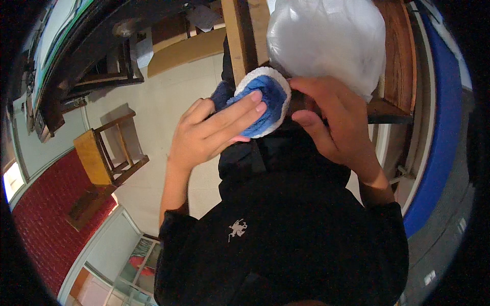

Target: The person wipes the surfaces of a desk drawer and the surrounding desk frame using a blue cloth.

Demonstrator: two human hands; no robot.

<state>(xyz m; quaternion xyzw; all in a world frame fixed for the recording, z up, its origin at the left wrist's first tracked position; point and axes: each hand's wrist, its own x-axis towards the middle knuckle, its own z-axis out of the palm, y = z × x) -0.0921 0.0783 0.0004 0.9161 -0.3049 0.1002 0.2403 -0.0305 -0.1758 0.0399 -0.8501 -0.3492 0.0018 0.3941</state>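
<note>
My left hand (206, 130) grips a round, soft textile piece (273, 90), its fingers laid flat across the face and the thumb side beneath. The piece is blue with a thick white rim that looks knitted or crocheted. Close to the rim's right side is my right hand (333, 118), its thumb and index finger apart. The index fingertip is at or just beside the white edge; whether it touches I cannot tell. Nothing shows between these fingers, though the other fingertips are partly hidden. A bulging translucent plastic bag (325, 38) lies just beyond my right hand.
A wooden bar (239, 42) runs away from me beside the bag. On the right are a wooden panel (398, 53) and a blue curved surface (436, 126). At left, a wooden stool (111, 149) stands on the pale floor (168, 99), near a dark red surface (49, 191).
</note>
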